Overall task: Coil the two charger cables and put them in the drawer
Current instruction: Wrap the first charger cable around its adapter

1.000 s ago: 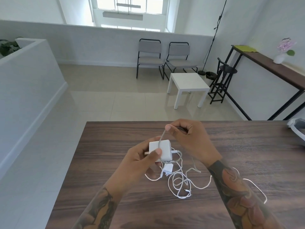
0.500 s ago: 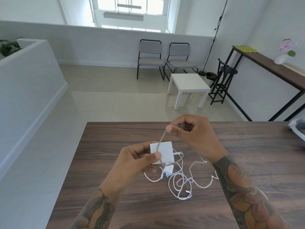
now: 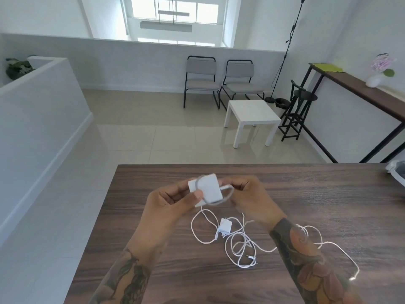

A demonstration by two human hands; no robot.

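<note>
Here the person is at the coiling step of the first charger: the left hand (image 3: pixel 173 200) grips a white power brick (image 3: pixel 207 190) between thumb and curled fingers, raised above the wooden table (image 3: pixel 328 194), while the right hand (image 3: pixel 247 194), just beside it, pinches the grey cable (image 3: pixel 221 201) that loops once round the brick. The rest of that cable trails down under the right wrist and away to its far side, ending in a plug (image 3: pixel 352 278) on the table. The second charger, a small white adapter (image 3: pixel 225 226) with its thin white cable (image 3: pixel 241 251) in a loose tangle, lies untouched below and between the hands. No drawer is in view. The next move seems to call for the right hand to carry the slack round the brick again, keeping the turns snug while the left hand steadies it.
</note>
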